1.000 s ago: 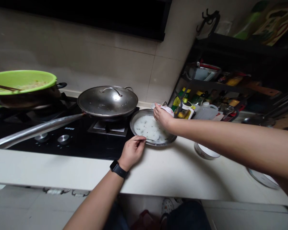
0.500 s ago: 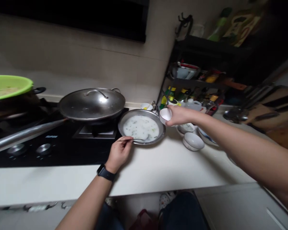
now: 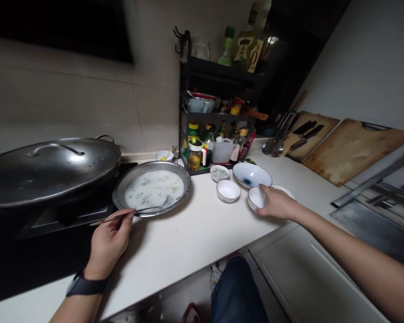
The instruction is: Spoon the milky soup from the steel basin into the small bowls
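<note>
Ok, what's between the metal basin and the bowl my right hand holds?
The head view shows a small white bowl on the countertop between the basin and the held bowl.

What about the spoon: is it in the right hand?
No, the left hand holds the spoon, while the right hand grips a white bowl.

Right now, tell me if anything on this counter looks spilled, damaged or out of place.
Nothing stands out. I see no spill around the metal basin; the left hand holds a spoon in its milky liquid, and the right hand grips a small bowl.
</note>
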`<state>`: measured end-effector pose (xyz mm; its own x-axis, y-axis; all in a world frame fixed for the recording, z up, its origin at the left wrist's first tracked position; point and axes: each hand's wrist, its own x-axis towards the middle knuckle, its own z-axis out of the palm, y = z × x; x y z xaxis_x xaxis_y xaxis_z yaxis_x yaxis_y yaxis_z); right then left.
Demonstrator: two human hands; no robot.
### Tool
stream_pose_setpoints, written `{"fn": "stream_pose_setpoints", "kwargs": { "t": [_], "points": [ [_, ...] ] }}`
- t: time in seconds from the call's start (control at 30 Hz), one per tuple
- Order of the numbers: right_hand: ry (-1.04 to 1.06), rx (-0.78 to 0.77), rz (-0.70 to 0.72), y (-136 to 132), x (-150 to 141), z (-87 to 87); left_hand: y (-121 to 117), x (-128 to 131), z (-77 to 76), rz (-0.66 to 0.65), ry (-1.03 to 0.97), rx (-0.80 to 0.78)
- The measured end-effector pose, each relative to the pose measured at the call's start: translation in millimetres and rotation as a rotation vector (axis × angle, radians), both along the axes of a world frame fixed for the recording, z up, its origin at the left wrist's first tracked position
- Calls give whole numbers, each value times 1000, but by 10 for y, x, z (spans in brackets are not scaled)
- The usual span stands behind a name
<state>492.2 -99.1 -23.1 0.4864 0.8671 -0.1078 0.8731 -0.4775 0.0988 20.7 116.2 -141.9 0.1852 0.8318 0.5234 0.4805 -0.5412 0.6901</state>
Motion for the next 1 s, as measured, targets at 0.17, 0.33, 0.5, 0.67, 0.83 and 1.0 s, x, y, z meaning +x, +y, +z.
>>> {"fn": "stream_pose_setpoints", "kwargs": {
  "t": [0.17,0.33,0.5,0.67,0.83,1.0],
  "points": [
    [16,1,-45,-91,73,-280,27,-19,-42,-13,-10,-32],
    [18,-2,-66,-49,136,-379,30,-26,-55,-19,-8,-20],
    [-13,-27,-58,-55,81,-330,-7,-10,-26,-28,-28,-20],
    [-143,45,-29,8,-111,-81,-39,8,-5,-30,-38,-17],
    [-170,202,93,732,-180,165,-45,6,-13,-33,-44,-30],
    [-52,-32,91,1731,-123,75,-48,8,-13,-32,-59,-50]
  ]
}}
